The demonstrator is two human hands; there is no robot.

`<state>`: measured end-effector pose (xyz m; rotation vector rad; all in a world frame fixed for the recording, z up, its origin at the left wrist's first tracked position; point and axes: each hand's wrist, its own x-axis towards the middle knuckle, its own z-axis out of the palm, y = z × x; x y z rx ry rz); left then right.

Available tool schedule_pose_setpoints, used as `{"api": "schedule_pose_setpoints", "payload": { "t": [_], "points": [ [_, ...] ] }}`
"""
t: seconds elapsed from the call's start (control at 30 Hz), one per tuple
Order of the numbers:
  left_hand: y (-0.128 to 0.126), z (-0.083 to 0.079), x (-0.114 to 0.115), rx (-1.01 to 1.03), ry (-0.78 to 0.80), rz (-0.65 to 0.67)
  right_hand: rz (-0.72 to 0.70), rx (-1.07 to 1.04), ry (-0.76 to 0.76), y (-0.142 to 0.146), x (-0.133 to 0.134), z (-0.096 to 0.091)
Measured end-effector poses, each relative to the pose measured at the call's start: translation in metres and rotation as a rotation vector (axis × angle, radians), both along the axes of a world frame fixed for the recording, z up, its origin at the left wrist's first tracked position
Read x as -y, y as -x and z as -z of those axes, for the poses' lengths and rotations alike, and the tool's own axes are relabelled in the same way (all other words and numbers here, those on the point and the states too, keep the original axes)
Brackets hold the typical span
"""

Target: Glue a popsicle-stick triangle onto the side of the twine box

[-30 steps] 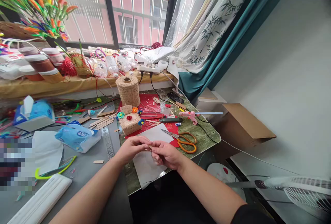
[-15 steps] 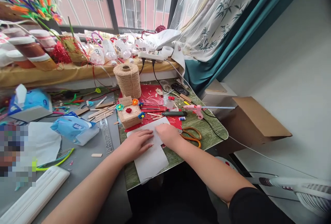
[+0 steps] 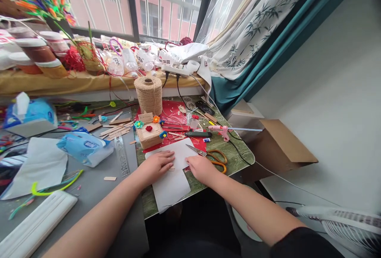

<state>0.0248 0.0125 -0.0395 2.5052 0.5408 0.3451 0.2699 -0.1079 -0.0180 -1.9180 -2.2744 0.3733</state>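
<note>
A white sheet of paper (image 3: 169,190) with a notch in its right side lies on the green marbled table. My left hand (image 3: 157,165) rests flat on its left part, fingers stretched out. A small wooden stick piece (image 3: 171,169) shows by the left thumb. My right hand (image 3: 201,166) is closed at the paper's right edge, by the notch; anything within its fingers is hidden. Just beyond it lie scissors (image 3: 218,158) with orange-brown handles, their blades over the paper. Behind the paper stands a twine-wrapped box (image 3: 150,137) with colourful flowers.
A twine spool (image 3: 149,96) stands behind the box. A pink glue gun (image 3: 220,131) and a dark green-handled tool (image 3: 199,134) lie to the right. Left are wooden sticks (image 3: 116,131), a clear ruler (image 3: 121,156) and a blue tissue pack (image 3: 85,147). A cardboard box (image 3: 285,143) stands beyond the table.
My right hand has drawn back toward me and slightly right, off the paper's upper part, uncovering the scissor blades. The left hand stays flat; the stick piece now shows beside it.
</note>
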Motion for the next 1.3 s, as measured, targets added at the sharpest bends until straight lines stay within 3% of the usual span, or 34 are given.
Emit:
{"api": "schedule_pose_setpoints", "payload": {
  "t": [0.13, 0.27, 0.4, 0.53, 0.63, 0.7, 0.77, 0.83, 0.9, 0.97, 1.13, 1.3],
  "points": [
    [0.002, 0.003, 0.002, 0.024, -0.003, 0.001, 0.052, -0.038, -0.013, -0.005, -0.002, -0.007],
    [0.003, 0.004, 0.000, 0.028, 0.025, 0.018, 0.135, -0.030, -0.084, 0.006, -0.034, -0.019],
    [0.003, 0.004, -0.002, 0.020, 0.049, -0.011, 0.072, 0.031, -0.036, 0.023, -0.055, -0.013],
    [0.001, 0.003, -0.001, 0.035, 0.049, -0.028, 0.047, 0.014, 0.014, 0.021, -0.025, -0.003],
    [0.000, 0.005, -0.001, 0.067, 0.056, -0.048, 0.046, -0.054, 0.031, 0.009, 0.000, -0.006],
    [0.000, 0.007, -0.001, 0.068, 0.045, -0.047, 0.067, -0.108, 0.018, 0.003, 0.002, -0.012],
    [0.001, 0.007, 0.000, 0.065, 0.016, -0.028, 0.184, -0.389, 0.003, 0.003, -0.005, -0.017],
    [0.003, 0.004, 0.002, 0.083, -0.026, -0.007, 0.346, -0.941, 0.051, 0.009, -0.014, -0.021],
    [0.004, -0.004, 0.006, 0.135, -0.062, -0.018, 0.447, -1.509, 0.180, 0.020, -0.019, -0.021],
    [0.005, -0.013, 0.011, 0.234, -0.056, -0.084, 0.450, -1.809, 0.316, 0.032, -0.018, -0.019],
    [0.006, -0.026, 0.022, 0.359, 0.008, -0.273, 0.426, -1.937, 0.427, 0.060, -0.010, -0.016],
    [0.005, -0.030, 0.023, 0.485, 0.116, -0.278, 0.407, -1.856, 0.416, 0.074, -0.011, -0.018]
  ]
}}
